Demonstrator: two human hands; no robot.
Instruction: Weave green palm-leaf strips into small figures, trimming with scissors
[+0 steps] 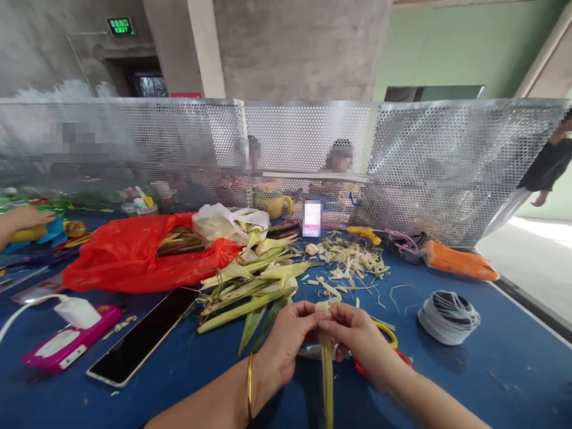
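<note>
Both of my hands meet above the blue table, near its front. My left hand (288, 333), with a gold bangle at the wrist, pinches the top of a long, pale green corn husk strip (328, 381). Close beside it, my right hand (355, 330) grips the same top end, which looks folded. The strip's lower part hangs down toward me. Partly hidden behind my hands lie scissors (388, 335) with a yellow and red handle. Just beyond my left hand is a pile of corn husks (263, 280). Shredded husk scraps (353, 257) lie farther back.
A ball of pale string (449, 319) and an orange packet (460, 261) sit right. Left are a red plastic bag (111, 256), a black phone (145, 333) and a pink power strip (74, 342). A perforated partition (308, 131) stands behind. Another person's hand (27, 220) reaches in far left.
</note>
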